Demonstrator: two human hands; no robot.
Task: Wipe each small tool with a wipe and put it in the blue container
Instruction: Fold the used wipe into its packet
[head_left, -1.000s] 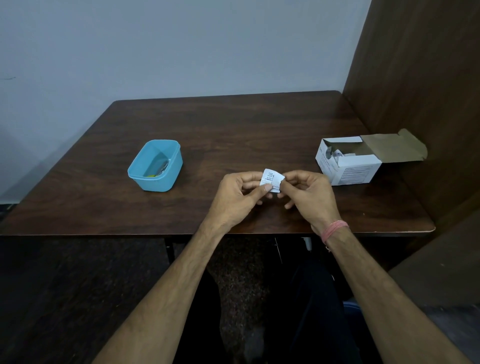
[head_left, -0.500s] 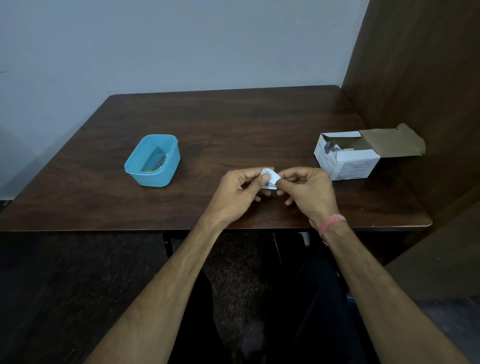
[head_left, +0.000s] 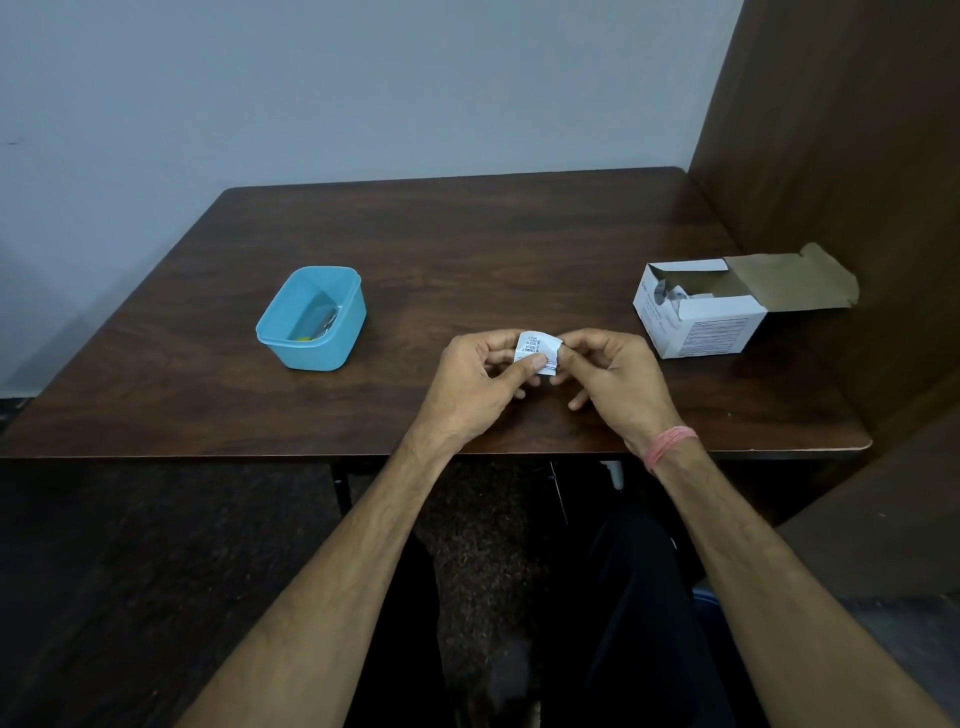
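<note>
One person sat at the dark wooden table (head_left: 467, 244), and two bare forearms reached out over its near edge. Between them was a single small white sachet (head_left: 537, 352) with tiny printing on it, held up just above the tabletop. The left hand (head_left: 475, 376) had it pinched, thumb pressed on the front near the lower corner with the fingers curled behind. The right hand (head_left: 610, 376) gripped the opposite edge between thumb and forefinger, its other fingers loosely bent underneath. So both hands were clamped on the same packet, close together, almost touching. Whether it was torn open yet I could not tell.

One pink band (head_left: 667, 446) circled the right wrist.

There was one blue container (head_left: 311, 318), standing well to the left of the hands, lidless. Inside, against its far right wall, lay something small and metallic with a bit of yellow near the bottom; I could not count how many pieces that made.

One white cardboard box (head_left: 698, 318) sat to the right of the hands, near the brown wooden partition (head_left: 841, 156), its brown flap thrown open toward that panel. A few white packets showed inside it, too jumbled to count.

A pale wall (head_left: 337, 88) ran behind the table.
</note>
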